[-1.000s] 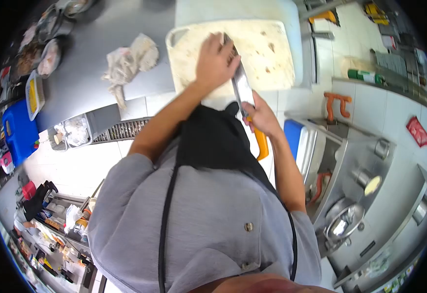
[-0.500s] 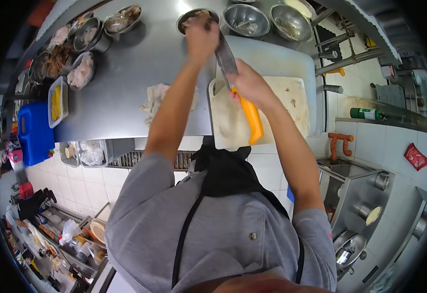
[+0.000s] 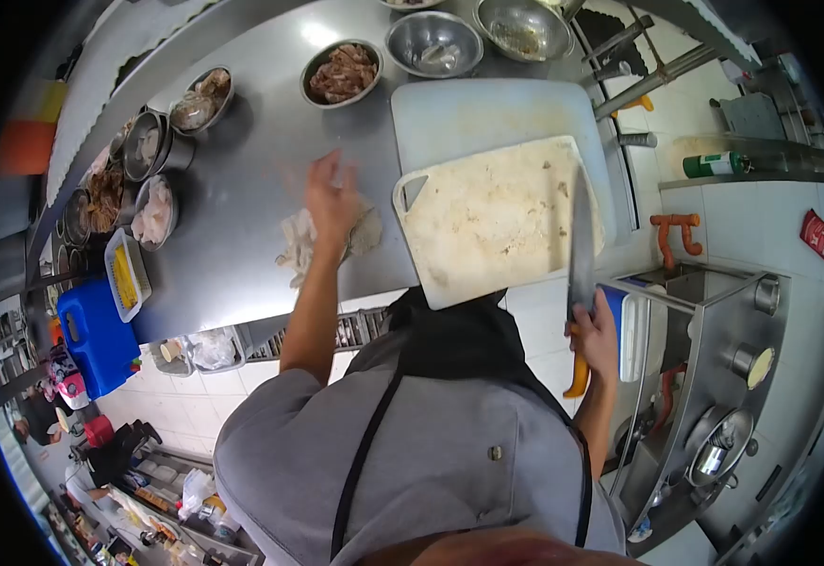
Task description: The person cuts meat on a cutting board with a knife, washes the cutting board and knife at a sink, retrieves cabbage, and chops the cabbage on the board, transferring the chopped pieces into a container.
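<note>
My right hand [image 3: 597,338] grips a large knife [image 3: 581,250] by its orange handle, low at the table's right front edge. The blade points away from me and overlaps the right side of the cream cutting board [image 3: 497,226], which has small scraps on it. My left hand [image 3: 333,206] is over a crumpled pale cloth [image 3: 366,233] on the steel table, fingers apart and slightly blurred. It holds nothing that I can see, and whether it touches the cloth is hidden. Beyond it stands a metal bowl of raw meat pieces [image 3: 344,75].
Under the cream board lies a larger bluish-white board [image 3: 497,104]. Metal bowls [image 3: 433,45] line the back, and several bowls of meat stand at left near a white basket [image 3: 128,274] and a blue jerrycan [image 3: 97,335]. A metal rack [image 3: 742,311] stands at right.
My left hand has left the meat bowl and come back toward the cloth. My right hand has carried the knife from above the boards to the right front. The view has shifted.
</note>
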`<state>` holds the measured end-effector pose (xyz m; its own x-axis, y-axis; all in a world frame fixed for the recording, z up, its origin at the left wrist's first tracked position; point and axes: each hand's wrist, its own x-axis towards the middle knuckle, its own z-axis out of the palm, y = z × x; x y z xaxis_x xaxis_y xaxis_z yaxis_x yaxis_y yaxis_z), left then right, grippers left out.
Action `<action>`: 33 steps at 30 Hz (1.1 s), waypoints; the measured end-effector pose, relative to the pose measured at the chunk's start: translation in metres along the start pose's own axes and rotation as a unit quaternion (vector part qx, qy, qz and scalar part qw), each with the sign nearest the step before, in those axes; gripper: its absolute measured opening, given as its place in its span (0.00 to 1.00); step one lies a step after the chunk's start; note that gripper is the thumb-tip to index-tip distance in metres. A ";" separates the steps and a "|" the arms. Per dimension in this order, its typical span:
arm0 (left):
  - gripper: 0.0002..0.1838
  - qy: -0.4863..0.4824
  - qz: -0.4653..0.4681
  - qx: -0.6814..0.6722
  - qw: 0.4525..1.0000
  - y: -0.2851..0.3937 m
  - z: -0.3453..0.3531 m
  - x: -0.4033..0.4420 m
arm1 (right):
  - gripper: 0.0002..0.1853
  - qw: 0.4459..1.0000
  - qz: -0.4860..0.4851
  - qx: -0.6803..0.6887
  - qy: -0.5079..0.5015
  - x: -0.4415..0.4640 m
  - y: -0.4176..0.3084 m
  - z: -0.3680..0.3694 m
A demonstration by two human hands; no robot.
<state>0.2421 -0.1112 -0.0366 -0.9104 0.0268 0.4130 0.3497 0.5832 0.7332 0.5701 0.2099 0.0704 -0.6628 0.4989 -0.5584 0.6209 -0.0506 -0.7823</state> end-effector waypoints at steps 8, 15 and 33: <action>0.20 -0.331 -0.089 0.040 0.939 0.048 0.011 -0.035 | 0.08 0.998 0.027 0.032 0.050 -0.025 0.048 -0.005; 0.15 -0.260 -0.347 -0.216 0.875 0.063 0.024 -0.053 | 0.08 0.999 -0.019 0.031 0.036 -0.010 0.072 -0.024; 0.08 0.282 -0.295 -0.432 0.804 0.119 -0.241 -0.337 | 0.24 0.919 -0.248 -0.096 -0.292 -0.079 0.073 -0.040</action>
<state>0.6443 -0.2464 0.0417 -0.8143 -0.5626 -0.1433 0.1393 -0.4289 0.8925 0.6845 0.2019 0.0683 -0.9609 -0.1319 -0.2436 0.2077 0.2389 -0.9486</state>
